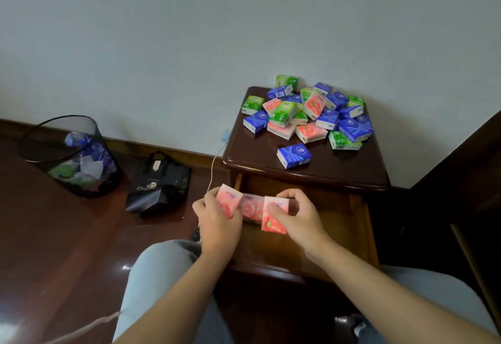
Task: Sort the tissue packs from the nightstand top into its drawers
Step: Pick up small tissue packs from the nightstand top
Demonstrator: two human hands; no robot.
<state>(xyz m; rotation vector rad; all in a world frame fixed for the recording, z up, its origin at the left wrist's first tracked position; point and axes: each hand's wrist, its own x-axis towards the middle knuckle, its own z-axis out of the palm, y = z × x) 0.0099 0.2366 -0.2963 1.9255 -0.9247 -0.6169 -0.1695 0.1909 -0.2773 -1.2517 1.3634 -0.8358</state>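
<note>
Far left there's a bin (71,154) and a black bag (158,182) on the floor. Then our left hand (217,217) pinching one pink pack (229,200), a second pink one (252,208) sitting between, and our right hand (294,215) gripping a third (275,217), all over the open drawer (339,224). The rest of the packs (309,116) are piled on the nightstand (352,164). We'd guess they're light, squishy and slick in the wrapper, so grab by the short edges.
</note>
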